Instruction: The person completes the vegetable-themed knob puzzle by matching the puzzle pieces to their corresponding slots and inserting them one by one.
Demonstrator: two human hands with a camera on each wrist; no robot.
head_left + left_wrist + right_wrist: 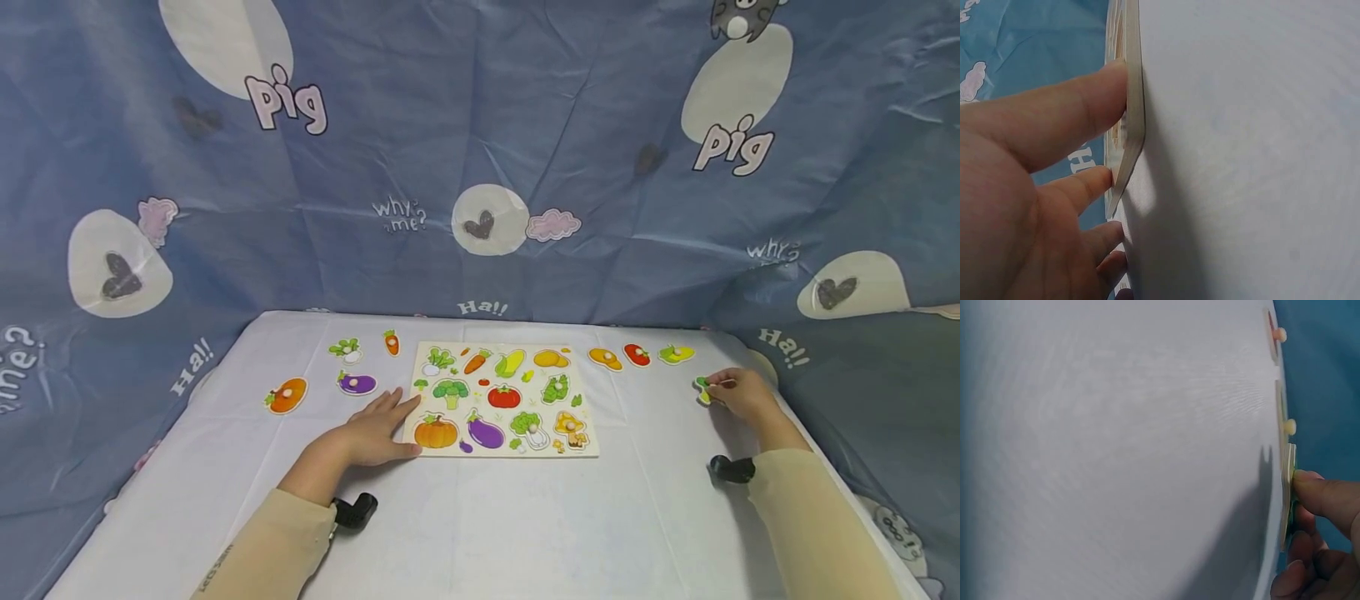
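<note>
A wooden vegetable puzzle board (459, 402) lies flat on the white-covered table. My left hand (381, 429) rests at its left side, thumb and fingers spread against the front-left corner. In the left wrist view, the thumb (1094, 100) touches the board's edge (1135, 81), with nothing gripped. Far to the right, my right hand (742, 396) pinches a green puzzle piece (702, 390) between thumb and fingers. The right wrist view shows this green piece (1288, 494) edge-on; its printed face is mostly hidden. A mushroom piece (571, 429) and a cabbage piece (529, 430) sit in the board.
Left of the board lie pumpkin (287, 396), eggplant (357, 383), radish (347, 350) and carrot (392, 342) pieces. Potato (604, 359), tomato (637, 355) and corn (677, 355) pieces lie to its right. A blue patterned cloth (525, 283) hangs behind the table.
</note>
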